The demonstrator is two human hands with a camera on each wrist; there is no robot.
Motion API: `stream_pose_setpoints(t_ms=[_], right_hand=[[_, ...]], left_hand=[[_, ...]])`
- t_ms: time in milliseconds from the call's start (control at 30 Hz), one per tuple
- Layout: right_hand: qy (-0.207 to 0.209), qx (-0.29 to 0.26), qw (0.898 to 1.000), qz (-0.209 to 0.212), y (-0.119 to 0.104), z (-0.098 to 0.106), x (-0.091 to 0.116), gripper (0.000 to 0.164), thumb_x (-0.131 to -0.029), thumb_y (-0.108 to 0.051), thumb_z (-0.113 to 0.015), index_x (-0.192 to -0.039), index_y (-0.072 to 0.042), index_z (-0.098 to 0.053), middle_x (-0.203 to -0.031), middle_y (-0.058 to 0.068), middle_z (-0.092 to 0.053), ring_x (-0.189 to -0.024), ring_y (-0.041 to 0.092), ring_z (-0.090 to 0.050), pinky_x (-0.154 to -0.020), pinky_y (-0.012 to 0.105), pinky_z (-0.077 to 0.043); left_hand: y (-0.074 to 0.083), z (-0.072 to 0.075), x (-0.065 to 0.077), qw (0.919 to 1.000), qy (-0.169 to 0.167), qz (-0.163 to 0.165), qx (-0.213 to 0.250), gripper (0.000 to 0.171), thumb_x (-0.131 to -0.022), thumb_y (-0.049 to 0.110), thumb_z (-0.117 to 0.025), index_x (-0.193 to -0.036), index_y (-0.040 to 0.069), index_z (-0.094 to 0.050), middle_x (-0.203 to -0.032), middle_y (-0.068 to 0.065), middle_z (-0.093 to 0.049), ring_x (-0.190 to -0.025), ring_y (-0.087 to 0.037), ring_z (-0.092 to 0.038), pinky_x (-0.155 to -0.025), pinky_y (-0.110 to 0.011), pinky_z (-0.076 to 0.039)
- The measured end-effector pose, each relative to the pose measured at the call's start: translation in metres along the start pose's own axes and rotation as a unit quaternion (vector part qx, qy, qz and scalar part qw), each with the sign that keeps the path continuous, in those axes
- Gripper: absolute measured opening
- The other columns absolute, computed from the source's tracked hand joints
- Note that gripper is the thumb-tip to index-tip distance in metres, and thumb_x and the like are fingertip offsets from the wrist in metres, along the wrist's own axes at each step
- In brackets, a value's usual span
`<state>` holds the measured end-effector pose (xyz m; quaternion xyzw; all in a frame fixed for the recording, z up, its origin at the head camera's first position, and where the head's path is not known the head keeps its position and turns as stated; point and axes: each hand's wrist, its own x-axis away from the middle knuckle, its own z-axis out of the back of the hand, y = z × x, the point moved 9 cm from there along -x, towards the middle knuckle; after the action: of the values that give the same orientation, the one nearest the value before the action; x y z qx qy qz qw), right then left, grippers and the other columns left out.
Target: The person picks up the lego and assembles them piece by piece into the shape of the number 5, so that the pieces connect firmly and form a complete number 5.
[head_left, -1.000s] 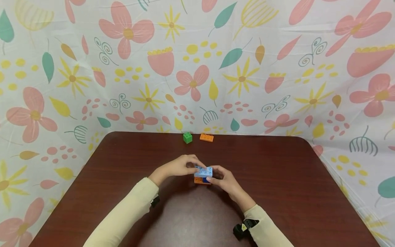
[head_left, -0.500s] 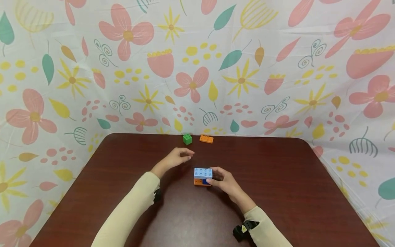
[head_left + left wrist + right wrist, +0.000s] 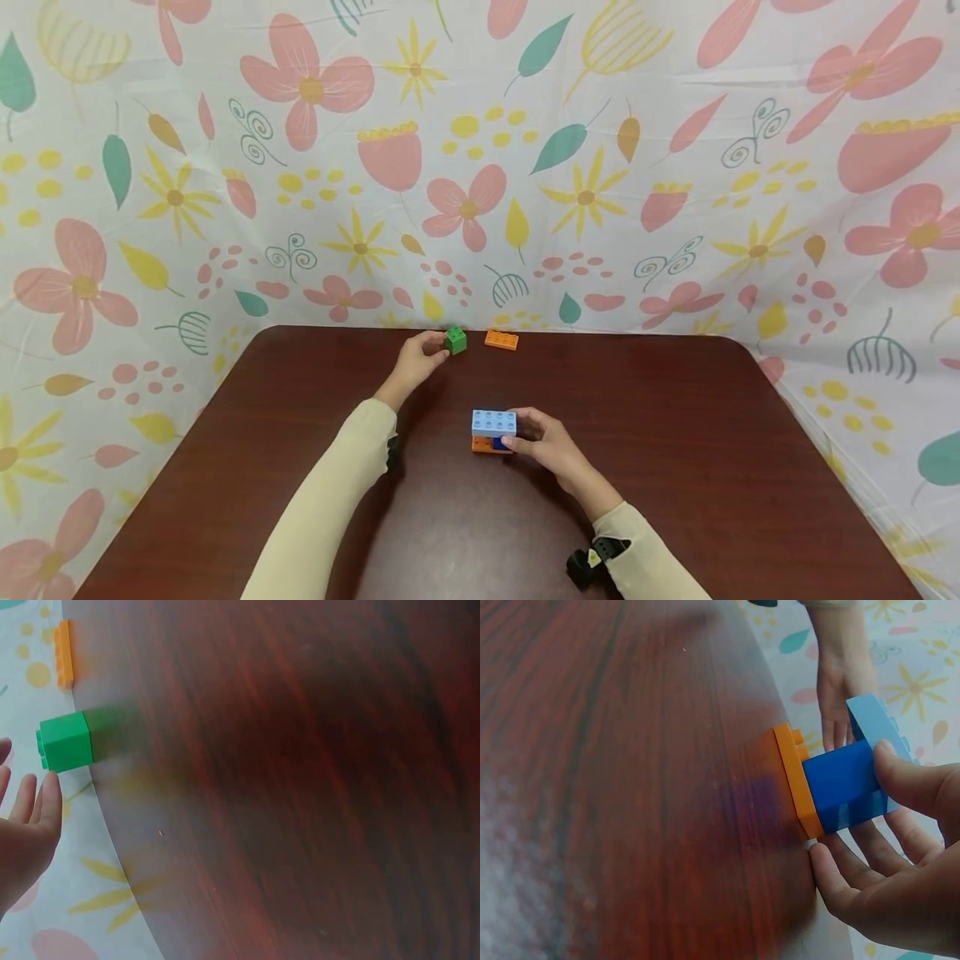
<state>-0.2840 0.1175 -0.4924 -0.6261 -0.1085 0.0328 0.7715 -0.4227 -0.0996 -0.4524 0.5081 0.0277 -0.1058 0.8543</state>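
Observation:
Near the middle of the table stands a small stack of toy building bricks: a light blue brick (image 3: 493, 423) on top, a dark blue brick (image 3: 841, 780) under its right part, and an orange plate (image 3: 795, 784) at the bottom. My right hand (image 3: 551, 443) holds this stack from the right, thumb on the dark blue brick and fingers behind. At the table's far edge, my left hand (image 3: 415, 363) is beside a green brick (image 3: 456, 341), its fingers extended around the left side. In the left wrist view the fingertips are close to the green brick; whether they touch it I cannot tell.
Another orange plate (image 3: 501, 339) lies at the far edge, right of the green brick. A floral cloth (image 3: 480, 167) hangs behind the dark brown table (image 3: 675, 467). Each wrist wears a black strap.
My left hand has let go of the light blue brick and moved away and leftward to the green brick. My right hand stays on the stack.

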Motion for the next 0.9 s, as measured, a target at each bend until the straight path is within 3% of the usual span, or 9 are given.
stream_pose_setpoints(t_ms=[133,300,633,900], right_hand=[[0.010,-0.002,1.000,-0.005,0.002,0.002,0.001,0.039,-0.085,-0.014,-0.074,-0.121,-0.007,-0.061,-0.120,0.009,-0.062,-0.105,0.024,-0.060,-0.081,0.038,-0.053],[0.010,-0.005,1.000,-0.007,0.003,0.003,0.000,0.039,-0.086,-0.011,-0.073,-0.123,-0.007,-0.060,-0.122,0.010,-0.061,-0.106,0.025,-0.059,-0.082,0.040,-0.053],[-0.012,-0.003,1.000,-0.007,-0.028,-0.005,0.017,0.036,-0.088,-0.006,-0.069,-0.122,0.000,-0.058,-0.122,0.016,-0.060,-0.106,0.028,-0.058,-0.085,0.040,-0.052],[-0.020,-0.007,1.000,-0.002,-0.031,-0.007,0.017,0.036,-0.088,-0.004,-0.068,-0.122,0.001,-0.058,-0.121,0.017,-0.060,-0.104,0.027,-0.059,-0.083,0.037,-0.052]], left_hand=[[0.000,0.002,-0.008,0.9996,0.028,-0.001,-0.003,0.036,-0.092,0.004,-0.064,-0.127,-0.001,-0.059,-0.125,-0.020,-0.059,-0.116,-0.034,-0.054,-0.095,-0.045,-0.046],[-0.004,-0.002,-0.016,0.9991,0.040,0.014,0.003,0.037,-0.092,0.005,-0.064,-0.129,0.000,-0.058,-0.129,-0.019,-0.056,-0.120,-0.034,-0.051,-0.096,-0.045,-0.046],[-0.011,-0.017,-0.022,0.9994,0.019,0.019,-0.022,0.043,-0.091,0.007,-0.067,-0.132,0.004,-0.057,-0.135,-0.019,-0.048,-0.126,-0.035,-0.045,-0.098,-0.043,-0.044],[-0.011,-0.017,-0.022,0.9982,0.021,0.010,-0.056,0.038,-0.089,0.004,-0.067,-0.126,0.001,-0.060,-0.130,-0.020,-0.052,-0.117,-0.035,-0.052,-0.095,-0.044,-0.046]])
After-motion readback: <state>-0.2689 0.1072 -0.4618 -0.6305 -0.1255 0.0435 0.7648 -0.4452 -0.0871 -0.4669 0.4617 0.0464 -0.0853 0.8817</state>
